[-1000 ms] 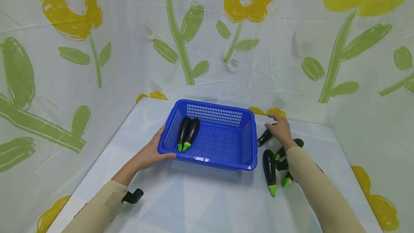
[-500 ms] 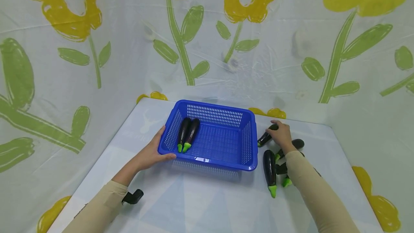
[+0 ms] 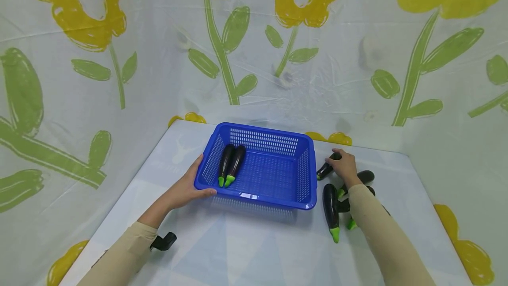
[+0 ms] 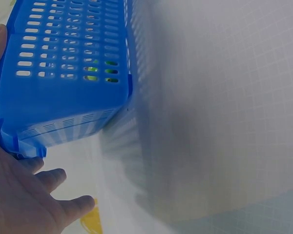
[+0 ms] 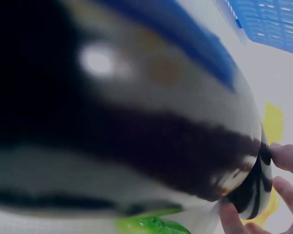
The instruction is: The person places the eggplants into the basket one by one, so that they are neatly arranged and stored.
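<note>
From my station I have the left hand [image 3: 186, 191] at the near-left corner of the blue basket [image 3: 274, 201], its thumb laid along the near rim and its other fingers reaching up the left side. In the left wrist view those fingers look mostly straight and spread apart, bracing the corner rather than curling round it.

The right hand [image 3: 345, 164] is beyond the basket's right wall, bent down from the wrist, thumb and fingers clamped on the blunt upper end of the held eggplant [image 3: 325, 170]. That one slants just beside the basket's right side, green tip toward the wall.

The basket is smooth plastic, rectangular with rounded corners, its walls pierced by rows of small slots. Inside, along its left side, I see two long glossy eggplants [image 3: 236, 162] lying together, bright green stem ends toward the near rim.

Right of the basket's near corner lies a shiny, club-shaped eggplant [image 3: 330, 206]; farther right are more eggplants [image 3: 365, 176], partly hidden by the tan right sleeve [image 3: 381, 228]. In the right wrist view a mirror-like dark curve [image 5: 112, 122] crowds the lens; I can't tell which eggplant it is.
</note>
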Action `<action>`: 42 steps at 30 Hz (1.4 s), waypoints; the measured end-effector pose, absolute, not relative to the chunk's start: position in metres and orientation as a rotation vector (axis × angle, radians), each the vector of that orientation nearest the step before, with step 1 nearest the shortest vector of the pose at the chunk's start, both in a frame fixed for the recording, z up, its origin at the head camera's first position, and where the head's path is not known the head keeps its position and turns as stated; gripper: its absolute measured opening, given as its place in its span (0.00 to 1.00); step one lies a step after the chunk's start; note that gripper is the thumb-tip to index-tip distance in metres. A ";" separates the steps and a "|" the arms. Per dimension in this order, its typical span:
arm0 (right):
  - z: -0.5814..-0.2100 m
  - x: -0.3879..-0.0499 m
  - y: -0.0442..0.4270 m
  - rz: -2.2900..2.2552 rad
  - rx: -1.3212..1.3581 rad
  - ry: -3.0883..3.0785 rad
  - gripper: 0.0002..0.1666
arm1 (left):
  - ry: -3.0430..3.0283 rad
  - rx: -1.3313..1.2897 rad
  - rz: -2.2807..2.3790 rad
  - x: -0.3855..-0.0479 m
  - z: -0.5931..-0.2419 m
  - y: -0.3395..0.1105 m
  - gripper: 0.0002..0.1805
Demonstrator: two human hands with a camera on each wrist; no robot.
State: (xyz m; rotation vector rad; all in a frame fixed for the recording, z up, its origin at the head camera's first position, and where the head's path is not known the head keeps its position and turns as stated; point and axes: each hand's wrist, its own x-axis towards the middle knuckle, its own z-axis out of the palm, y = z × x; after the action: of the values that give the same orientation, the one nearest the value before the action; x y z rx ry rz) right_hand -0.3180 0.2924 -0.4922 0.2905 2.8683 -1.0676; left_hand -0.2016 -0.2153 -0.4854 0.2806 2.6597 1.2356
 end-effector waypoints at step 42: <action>-0.482 -0.313 0.299 -1.265 0.350 2.801 0.36 | 2.669 0.272 1.237 -0.201 -0.486 -0.215 0.71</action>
State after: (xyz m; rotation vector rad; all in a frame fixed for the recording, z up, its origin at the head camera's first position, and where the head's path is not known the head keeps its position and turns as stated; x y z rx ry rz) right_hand -0.3126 0.2993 -0.4822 0.3500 2.8013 -1.2646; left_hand -0.2008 -0.2151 -0.4862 0.2721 2.6686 1.2366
